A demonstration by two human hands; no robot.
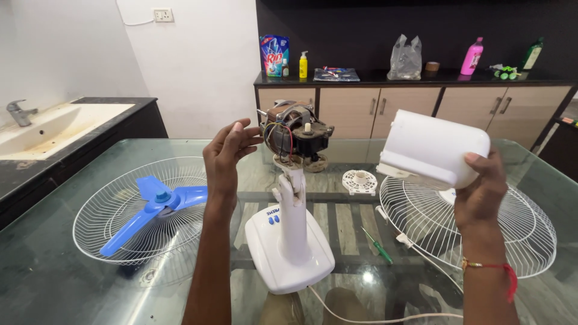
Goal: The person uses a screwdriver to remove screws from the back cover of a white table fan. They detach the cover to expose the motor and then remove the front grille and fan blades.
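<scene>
The right hand grips a white cover above the right grille; the left hand, fingers spread, touches the bare motor on its white stand mid-table. On the counter behind, a blue pouch and yellow bottle stand at the left end, a pink bottle towards the right.

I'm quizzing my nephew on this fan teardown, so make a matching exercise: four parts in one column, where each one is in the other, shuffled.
Things:
1. Blue blade
2. Motor cover
3. Screwdriver
4. Motor

Places:
A. On top of the white stand
B. Lying in the left grille
C. Held up in the right hand
D. On the glass table between the stand and the right grille

Pairs: 1-B, 2-C, 3-D, 4-A
</scene>
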